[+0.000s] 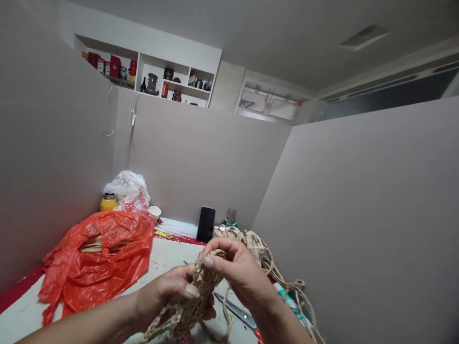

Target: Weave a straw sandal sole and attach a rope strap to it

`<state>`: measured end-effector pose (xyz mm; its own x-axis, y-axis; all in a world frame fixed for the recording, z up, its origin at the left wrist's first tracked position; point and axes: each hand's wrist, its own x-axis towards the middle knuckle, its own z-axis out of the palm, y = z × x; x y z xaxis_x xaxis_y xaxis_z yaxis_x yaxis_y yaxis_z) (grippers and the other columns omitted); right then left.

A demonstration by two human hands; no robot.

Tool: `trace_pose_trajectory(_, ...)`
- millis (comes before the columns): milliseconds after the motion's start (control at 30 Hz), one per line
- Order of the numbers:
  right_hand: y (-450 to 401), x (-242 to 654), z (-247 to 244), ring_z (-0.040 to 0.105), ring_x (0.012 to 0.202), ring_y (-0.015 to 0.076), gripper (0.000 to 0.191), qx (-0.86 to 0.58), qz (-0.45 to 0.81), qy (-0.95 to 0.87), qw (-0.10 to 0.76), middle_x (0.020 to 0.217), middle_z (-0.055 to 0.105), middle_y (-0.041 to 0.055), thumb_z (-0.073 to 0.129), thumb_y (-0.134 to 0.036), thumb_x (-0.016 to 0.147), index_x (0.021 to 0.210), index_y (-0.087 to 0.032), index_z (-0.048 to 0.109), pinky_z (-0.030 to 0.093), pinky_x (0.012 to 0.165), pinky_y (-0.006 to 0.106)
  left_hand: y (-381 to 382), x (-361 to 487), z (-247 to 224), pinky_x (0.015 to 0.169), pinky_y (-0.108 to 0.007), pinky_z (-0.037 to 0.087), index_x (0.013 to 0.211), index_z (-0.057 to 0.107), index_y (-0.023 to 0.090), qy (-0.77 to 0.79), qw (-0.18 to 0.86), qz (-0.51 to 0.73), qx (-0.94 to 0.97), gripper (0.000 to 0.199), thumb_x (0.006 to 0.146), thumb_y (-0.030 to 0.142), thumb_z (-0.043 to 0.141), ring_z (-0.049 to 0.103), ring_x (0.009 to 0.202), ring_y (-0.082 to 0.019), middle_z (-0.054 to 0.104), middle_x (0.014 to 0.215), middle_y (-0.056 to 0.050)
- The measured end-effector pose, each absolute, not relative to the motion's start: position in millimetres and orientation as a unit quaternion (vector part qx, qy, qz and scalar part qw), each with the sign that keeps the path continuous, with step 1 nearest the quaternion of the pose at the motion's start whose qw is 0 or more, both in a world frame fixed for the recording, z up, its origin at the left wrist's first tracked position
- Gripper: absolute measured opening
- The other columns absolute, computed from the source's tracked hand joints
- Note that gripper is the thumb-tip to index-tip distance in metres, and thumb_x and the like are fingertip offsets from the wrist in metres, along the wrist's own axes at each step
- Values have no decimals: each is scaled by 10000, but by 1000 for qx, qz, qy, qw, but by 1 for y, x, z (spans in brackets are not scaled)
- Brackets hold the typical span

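Note:
Both hands hold a braided straw piece [199,296] above the table, near the bottom centre of the head view. My left hand [172,292] is closed round its left side, with the thumb on the front. At the top end of the piece, my right hand [238,270] pinches the woven edge between thumb and fingers. A loose braided strand hangs from the lower left of the piece, and another cord curves down at its right. Scissors [238,313] with red handles lie on the table, partly behind my right hand.
An orange-red plastic bag [103,267] with straw lies left. Behind it are a yellow jar [108,202], a white bag [129,191] and a paper cup [155,212]. A black phone [206,224] leans on the back partition [201,157]. Rope coils [258,246] lie right.

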<state>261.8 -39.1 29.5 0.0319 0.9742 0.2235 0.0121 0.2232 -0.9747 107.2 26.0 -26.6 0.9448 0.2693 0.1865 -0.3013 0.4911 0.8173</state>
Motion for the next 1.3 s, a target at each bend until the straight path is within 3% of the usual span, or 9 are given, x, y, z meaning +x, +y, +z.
trace_pose_trajectory(200, -42, 273, 38, 621, 893, 206, 516, -390, 439, -571, 574, 1064, 697, 97, 711, -451, 730, 1184, -233, 595, 472, 760, 333, 28, 104, -25, 765, -337, 446, 1096, 612, 108, -11, 868, 166, 469, 456, 661, 246, 593, 660, 805, -233, 672, 903, -120)
trace_pose_trajectory(367, -44, 275, 34, 611, 1009, 232, 414, -392, 391, -543, 631, 1081, 702, 91, 723, -433, 725, 1080, -224, 679, 450, 877, 346, 28, 101, -21, 786, -372, 459, 1076, 627, 72, -31, 891, 157, 425, 446, 667, 237, 568, 678, 804, -253, 694, 911, -151)
trace_pose_trajectory(667, -42, 255, 16, 637, 972, 269, 400, -384, 380, -526, 657, 1003, 718, 88, 705, -443, 756, 1089, -221, 685, 485, 869, 415, 43, 90, -12, 838, -395, 458, 1099, 621, -50, -101, 921, 114, 358, 583, 694, 340, 468, 672, 892, -292, 700, 989, -200)
trace_pose_trajectory(833, -35, 237, 15, 659, 660, 199, 458, -352, 431, -493, 669, 820, 719, 57, 641, -482, 807, 1178, -214, 614, 553, 675, 353, 44, 91, -15, 838, -399, 456, 1084, 627, -56, -105, 921, 119, 356, 587, 695, 343, 444, 671, 893, -295, 703, 984, -206)
trace_pose_trajectory(933, -30, 226, 13, 487, 360, 92, 382, -344, 491, -474, 645, 640, 668, -8, 596, -454, 857, 1143, -200, 609, 519, 480, 281, 43, 94, -18, 846, -391, 454, 1077, 636, -56, -104, 922, 126, 352, 586, 701, 343, 431, 677, 889, -284, 710, 976, -211)
trace_pose_trajectory(1000, -27, 224, 13, 419, 321, 56, 340, -330, 506, -469, 644, 656, 667, -15, 586, -436, 871, 1115, -201, 618, 497, 448, 253, 45, 95, -19, 849, -385, 453, 1090, 636, -45, -105, 920, 135, 354, 583, 702, 340, 433, 679, 895, -279, 714, 980, -211)
trace_pose_trajectory(1067, -25, 228, 15, 510, 405, 76, 382, -316, 506, -477, 646, 793, 698, 11, 618, -440, 847, 1164, -227, 601, 523, 522, 267, 50, 95, -18, 838, -385, 460, 1109, 631, -35, -107, 915, 145, 360, 582, 704, 338, 443, 681, 903, -284, 712, 991, -214)
trace_pose_trajectory(1200, -20, 240, 16, 652, 885, 193, 486, -329, 446, -462, 692, 1094, 681, 63, 616, -515, 820, 1230, -257, 570, 506, 840, 333, 63, 88, -9, 854, -397, 460, 1116, 625, -32, -107, 910, 186, 354, 566, 731, 347, 460, 683, 903, -290, 707, 1004, -219)
trace_pose_trajectory(1300, -14, 237, 5, 647, 910, 210, 381, -361, 411, -396, 737, 976, 715, 74, 631, -505, 810, 1047, -208, 658, 493, 850, 340, 71, 79, 3, 916, -411, 435, 1090, 638, -16, -98, 904, 251, 332, 511, 756, 334, 472, 679, 922, -288, 717, 985, -197)
